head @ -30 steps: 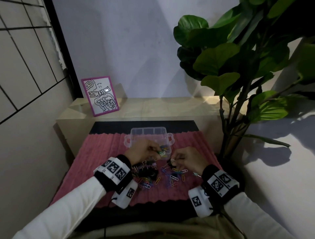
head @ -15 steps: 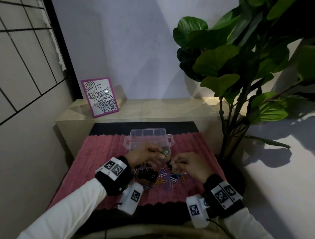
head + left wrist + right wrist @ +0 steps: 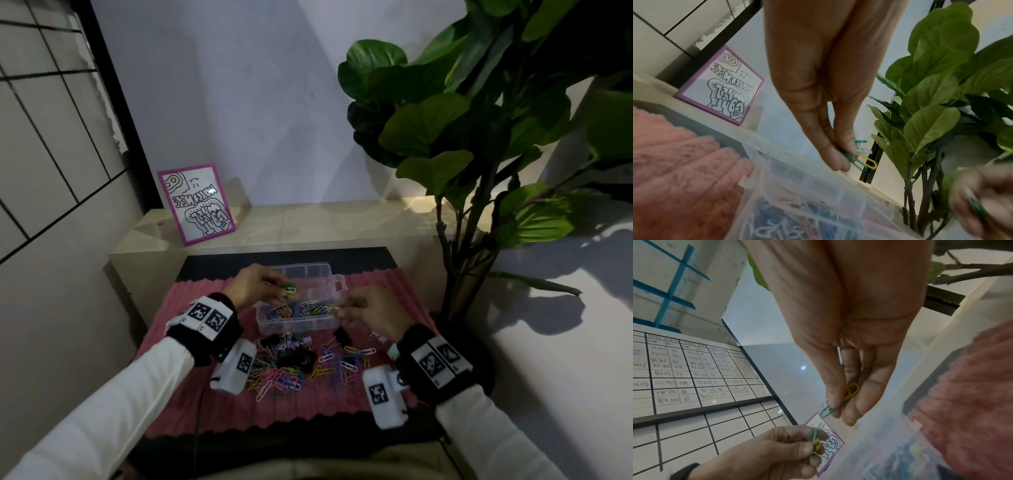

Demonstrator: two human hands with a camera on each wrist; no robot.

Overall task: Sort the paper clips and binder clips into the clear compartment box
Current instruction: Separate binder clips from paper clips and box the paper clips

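Nearest the person in the head view, a loose pile of coloured paper clips (image 3: pixel 291 373) mixed with black binder clips (image 3: pixel 294 359) lies on the pink ribbed mat (image 3: pixel 191 308) that covers the bench. Just beyond the pile stands the clear compartment box (image 3: pixel 308 325), its near compartment already holding many coloured clips. Both hands hang above the box: the left hand (image 3: pixel 251 286) over its left side, the right hand (image 3: pixel 371 313) at its right edge. From the head view the pinched clips are only small specks of colour; the wrist views show them plainly. The left wrist view shows the left hand's fingers (image 3: pixel 830 155) closed together on a small bunch of green and yellow clips (image 3: pixel 863 160) that sticks out past the fingertips, with the box blurred below. The right wrist view shows the right hand's thumb and fingers (image 3: pixel 838 395) pinched on a yellow clip and a green clip (image 3: pixel 827 412), the green one hanging below the fingertips. Farther back, a purple-framed drawing (image 3: pixel 197 204) leans against the wall on a pale ledge (image 3: pixel 308 226), and a large-leaved plant (image 3: pixel 462 137) rises at the right.
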